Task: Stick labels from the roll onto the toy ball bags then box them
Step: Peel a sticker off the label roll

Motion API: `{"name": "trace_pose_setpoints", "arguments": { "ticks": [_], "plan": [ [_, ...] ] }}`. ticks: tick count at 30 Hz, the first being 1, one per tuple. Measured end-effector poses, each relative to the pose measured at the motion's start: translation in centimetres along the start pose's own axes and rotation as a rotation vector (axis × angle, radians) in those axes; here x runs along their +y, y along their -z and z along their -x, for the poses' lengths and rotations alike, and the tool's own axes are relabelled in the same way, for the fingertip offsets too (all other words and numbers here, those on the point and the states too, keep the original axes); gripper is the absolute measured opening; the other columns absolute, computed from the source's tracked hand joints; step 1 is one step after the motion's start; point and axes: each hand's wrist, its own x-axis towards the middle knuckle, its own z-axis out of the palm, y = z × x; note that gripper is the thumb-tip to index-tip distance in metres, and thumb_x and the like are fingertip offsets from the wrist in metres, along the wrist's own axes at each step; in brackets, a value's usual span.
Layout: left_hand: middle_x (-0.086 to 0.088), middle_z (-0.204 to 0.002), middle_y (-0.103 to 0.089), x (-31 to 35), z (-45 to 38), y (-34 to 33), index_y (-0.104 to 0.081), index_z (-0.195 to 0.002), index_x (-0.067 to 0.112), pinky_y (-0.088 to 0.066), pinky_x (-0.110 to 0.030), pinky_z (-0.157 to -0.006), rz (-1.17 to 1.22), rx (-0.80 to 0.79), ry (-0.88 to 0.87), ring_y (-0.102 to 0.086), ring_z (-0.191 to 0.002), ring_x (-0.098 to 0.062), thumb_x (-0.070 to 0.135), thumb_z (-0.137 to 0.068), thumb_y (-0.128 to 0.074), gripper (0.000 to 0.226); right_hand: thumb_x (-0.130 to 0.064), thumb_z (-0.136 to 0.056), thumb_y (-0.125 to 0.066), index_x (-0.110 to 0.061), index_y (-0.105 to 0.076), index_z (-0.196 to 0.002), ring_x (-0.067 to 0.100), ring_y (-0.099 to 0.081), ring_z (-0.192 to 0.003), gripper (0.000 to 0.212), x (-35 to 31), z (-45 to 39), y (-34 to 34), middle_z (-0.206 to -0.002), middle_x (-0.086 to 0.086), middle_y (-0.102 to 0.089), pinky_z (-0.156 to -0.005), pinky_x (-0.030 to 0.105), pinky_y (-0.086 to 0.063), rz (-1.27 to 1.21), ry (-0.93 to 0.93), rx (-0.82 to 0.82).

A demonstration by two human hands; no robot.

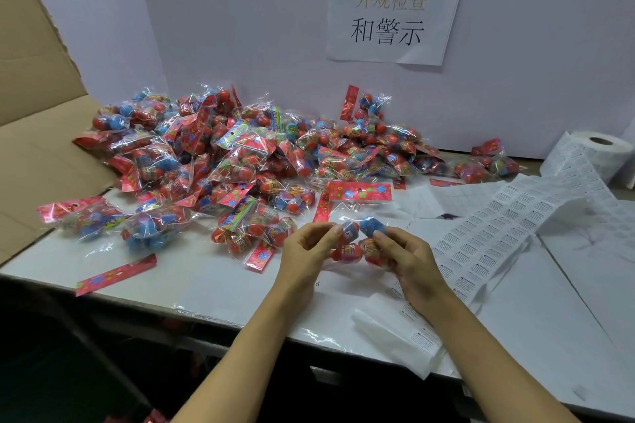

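Hands: left hand (304, 251) and right hand (409, 261) both pinch one toy ball bag (357, 233), red and blue balls inside, just above the table (223, 288)
Label strip (488, 233): beside right hand
Pile (220, 154): filled bags, mid-table
Roll (598, 151): far right
Cardboard box (31, 134): left, contents hidden

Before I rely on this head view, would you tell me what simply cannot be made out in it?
- Print on the label strip: too small to read.
- Whether the held bag already carries a label: left hand and right hand cover parts of it, and glare hides the rest.
- Cardboard box: cut off by the left edge, inside unseen.
- Label roll: partly cropped at the right edge.
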Motion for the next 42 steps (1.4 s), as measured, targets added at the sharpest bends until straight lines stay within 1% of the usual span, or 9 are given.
{"name": "trace_pose_setpoints", "arguments": {
  "ticks": [3, 9, 12, 16, 21, 26, 30, 38, 42],
  "plan": [
    [-0.009, -0.104, -0.078, 0.1, -0.1, 0.0, -0.076, -0.109, 0.016, -0.062, -0.043, -0.085, 0.008, -0.05, 0.025, -0.075, -0.099, -0.034, 0.039, -0.08, -0.084, 0.038, -0.033, -0.084, -0.069, -0.013, -0.077, -0.109, 0.016, -0.068, -0.079, 0.033, 0.0, 0.0, 0.1, -0.089, 0.01, -0.073, -0.069, 0.023, -0.055, -0.034, 0.006, 0.0],
    [-0.011, -0.092, -0.078, 0.3, 0.4, 0.0, -0.075, -0.109, 0.011, -0.061, -0.033, -0.073, -0.151, -0.257, 0.007, -0.075, -0.08, -0.025, 0.025, -0.08, -0.088, 0.035, -0.037, -0.086, -0.066, -0.016, -0.076, -0.112, 0.021, -0.069, -0.088, 0.034, 0.1, 0.0, 0.2, -0.101, 0.016, -0.075, -0.075, 0.026, -0.055, -0.019, 0.024, -0.002],
    [-0.015, -0.092, -0.077, 0.4, 0.5, 0.1, -0.074, -0.107, 0.005, -0.061, -0.031, -0.073, -0.082, -0.24, 0.001, -0.074, -0.079, -0.028, 0.014, -0.078, -0.087, 0.033, -0.045, -0.086, -0.07, -0.022, -0.076, -0.112, 0.022, -0.067, -0.088, 0.035, 0.2, 0.0, 0.3, -0.103, 0.016, -0.074, -0.078, 0.033, -0.05, 0.024, 0.03, -0.021],
    [-0.023, -0.096, -0.076, 0.3, 0.6, 0.1, -0.076, -0.104, 0.004, -0.061, -0.031, -0.073, -0.008, -0.223, -0.033, -0.075, -0.08, -0.031, 0.013, -0.072, -0.088, 0.036, -0.057, -0.073, -0.079, -0.026, -0.077, -0.099, 0.01, -0.067, -0.082, 0.04, 0.4, 0.0, 0.0, -0.087, 0.0, -0.075, -0.07, 0.022, -0.049, 0.155, 0.031, -0.058],
    [-0.018, -0.086, -0.076, 0.2, 0.5, 0.1, -0.08, -0.091, 0.016, -0.06, -0.03, -0.069, -0.002, -0.22, -0.062, -0.075, -0.074, -0.029, 0.014, -0.072, -0.092, 0.022, -0.054, -0.071, -0.083, -0.016, -0.077, -0.093, 0.011, -0.068, -0.072, 0.045, 0.6, 0.0, 0.0, -0.085, 0.007, -0.077, -0.065, 0.016, -0.049, 0.293, 0.039, -0.089],
    [-0.02, -0.092, -0.077, 0.5, 0.5, 0.3, -0.08, -0.099, 0.017, -0.061, -0.03, -0.071, 0.049, -0.231, -0.033, -0.076, -0.08, -0.03, 0.012, -0.074, -0.089, 0.026, -0.071, -0.064, -0.081, -0.018, -0.079, -0.082, 0.011, -0.065, -0.063, 0.056, 0.7, -0.3, 0.1, -0.074, 0.005, -0.075, -0.059, 0.017, -0.048, 0.333, 0.019, -0.11],
    [-0.021, -0.094, -0.078, 0.9, 0.7, 0.2, -0.082, -0.101, 0.021, -0.061, -0.031, -0.072, 0.029, -0.262, -0.007, -0.077, -0.08, -0.032, 0.019, -0.073, -0.09, 0.029, -0.07, -0.06, -0.085, -0.014, -0.077, -0.072, 0.012, -0.055, -0.053, 0.058, 1.4, -0.5, 0.6, -0.059, 0.007, -0.065, -0.053, 0.019, -0.043, 0.271, 0.009, -0.068],
    [-0.023, -0.092, -0.077, 0.9, 0.3, 0.1, -0.083, -0.095, 0.014, -0.062, -0.029, -0.071, 0.081, -0.278, 0.051, -0.077, -0.078, -0.03, 0.01, -0.074, -0.082, 0.021, -0.061, -0.069, -0.084, -0.008, -0.077, -0.072, 0.02, -0.063, -0.061, 0.054, 1.0, -0.6, 0.7, -0.069, 0.017, -0.071, -0.063, 0.025, -0.05, 0.18, 0.032, -0.115],
    [-0.027, -0.1, -0.076, 1.1, 0.0, 0.5, -0.081, -0.102, 0.011, -0.062, -0.028, -0.075, 0.118, -0.298, 0.049, -0.078, -0.084, -0.032, 0.009, -0.082, -0.076, 0.021, -0.047, -0.083, -0.075, -0.006, -0.078, -0.079, 0.023, -0.064, -0.066, 0.042, 0.4, -0.5, 0.6, -0.075, 0.02, -0.073, -0.072, 0.036, -0.05, 0.168, 0.039, -0.12]
  ]
}}
